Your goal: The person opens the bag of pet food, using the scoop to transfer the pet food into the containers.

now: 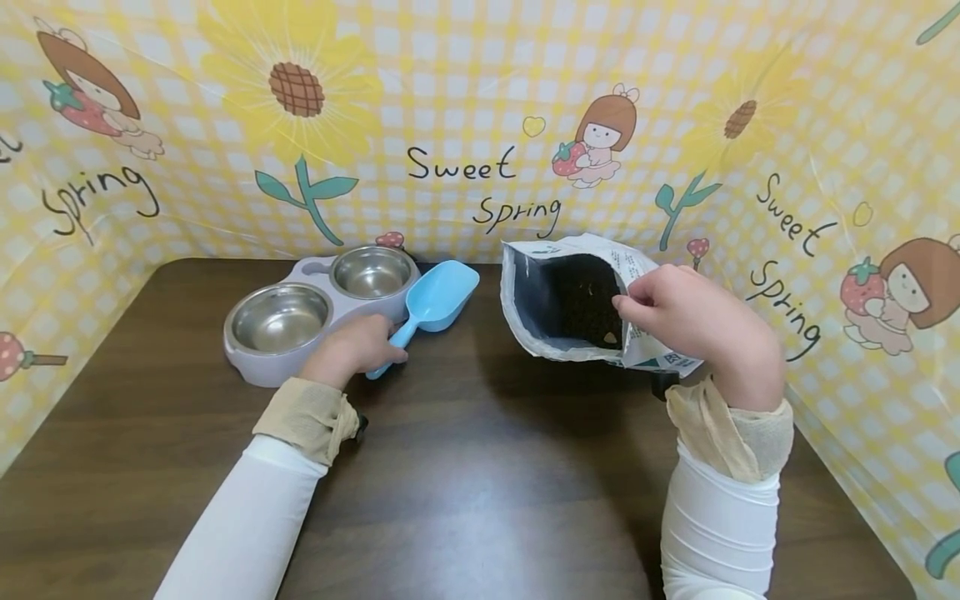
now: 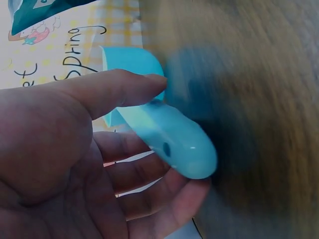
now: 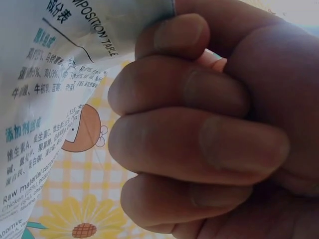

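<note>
In the head view a light-blue scoop (image 1: 442, 293) is tilted, its bowl pointing up and right, beside a lilac double bowl. My left hand (image 1: 356, 346) holds its handle (image 2: 174, 137), with the thumb across the neck and the fingers along the other side. On the right stands a white printed food bag (image 1: 517, 321) with a silvery lining, its mouth gaping toward me. Dark, crumbly-looking contents (image 1: 588, 300) fill part of it. My right hand (image 1: 686, 312) pinches the bag's right rim between thumb and curled fingers; printed text covers the bag panel (image 3: 45, 99) near them.
The lilac double bowl (image 1: 348, 307), with two steel dishes, stands at the back left of the dark wooden table (image 1: 465, 500). A yellow checked cloth (image 1: 465, 83) printed with flowers and cartoon figures hangs around the back and sides.
</note>
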{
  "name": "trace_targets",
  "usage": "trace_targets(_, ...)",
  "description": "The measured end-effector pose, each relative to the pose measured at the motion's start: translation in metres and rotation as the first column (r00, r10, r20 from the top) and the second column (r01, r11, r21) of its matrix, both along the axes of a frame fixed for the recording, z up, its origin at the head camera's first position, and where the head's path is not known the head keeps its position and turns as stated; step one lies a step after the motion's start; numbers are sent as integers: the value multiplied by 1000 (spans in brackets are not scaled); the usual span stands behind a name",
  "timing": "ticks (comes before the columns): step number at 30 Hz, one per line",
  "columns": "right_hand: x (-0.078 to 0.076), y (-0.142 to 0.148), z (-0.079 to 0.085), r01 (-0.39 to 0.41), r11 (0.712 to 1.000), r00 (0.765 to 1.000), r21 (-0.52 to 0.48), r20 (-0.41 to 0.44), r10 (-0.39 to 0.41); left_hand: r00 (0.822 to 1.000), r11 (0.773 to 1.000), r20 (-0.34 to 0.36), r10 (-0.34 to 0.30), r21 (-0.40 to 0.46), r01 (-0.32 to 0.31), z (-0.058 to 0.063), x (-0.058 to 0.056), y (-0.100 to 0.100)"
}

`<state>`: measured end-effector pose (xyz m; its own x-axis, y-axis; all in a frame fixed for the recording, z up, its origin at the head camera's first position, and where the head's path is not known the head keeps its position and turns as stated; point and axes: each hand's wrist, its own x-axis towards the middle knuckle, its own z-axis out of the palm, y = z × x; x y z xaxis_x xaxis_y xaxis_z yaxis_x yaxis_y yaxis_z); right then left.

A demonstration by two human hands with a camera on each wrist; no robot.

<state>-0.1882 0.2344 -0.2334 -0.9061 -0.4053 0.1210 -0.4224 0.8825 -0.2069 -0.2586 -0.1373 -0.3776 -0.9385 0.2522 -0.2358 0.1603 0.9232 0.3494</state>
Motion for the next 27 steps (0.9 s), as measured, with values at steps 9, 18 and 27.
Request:
trace_targets(9,1,0,1,-3,1000,1000,11,-3,3,1000,1000,8,-11,-28,11,1,-4,0)
trace_targets(18,1,-2,0,0,1000,1000,4,19,0,1000,999,-9,24,35,-24,5,-1,-2)
trace_targets(27,0,-6,-1,0,1000,1000,26,11,-1,1000,997,-25,16,76,-14,9,0,-6)
